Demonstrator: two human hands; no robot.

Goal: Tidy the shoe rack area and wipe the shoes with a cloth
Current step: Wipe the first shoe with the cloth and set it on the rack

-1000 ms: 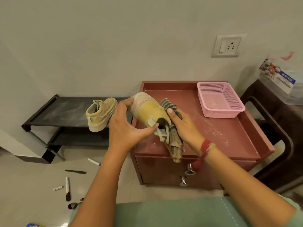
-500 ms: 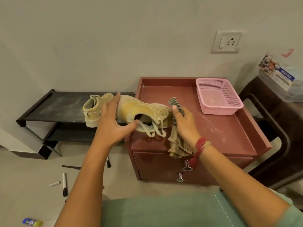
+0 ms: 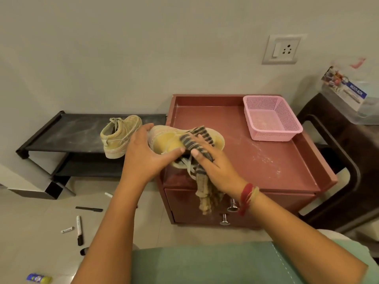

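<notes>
Wiping begins on the second shoe: the grey-and-tan striped cloth (image 3: 198, 138), held off the toe half a second ago, now lies across the upper of the yellow canvas sneaker (image 3: 164, 142). The sneaker has been rolled from opening-up onto its side over the front left corner of the red wooden cabinet (image 3: 256, 160). The person's right hand (image 3: 214, 168) presses the cloth down, thumb pinching it, and the loose end hangs past the drawer. The left hand (image 3: 143, 155) grips the sneaker's heel end, fingers curled round it. The matching sneaker (image 3: 121, 136) stands on the black shoe rack (image 3: 67, 134). Markers (image 3: 79, 230) lie on the floor, so tidying looks unfinished. The pink mesh basket (image 3: 266, 136) shows only its own perforated floor; the drawer is shut, its contents hidden.
</notes>
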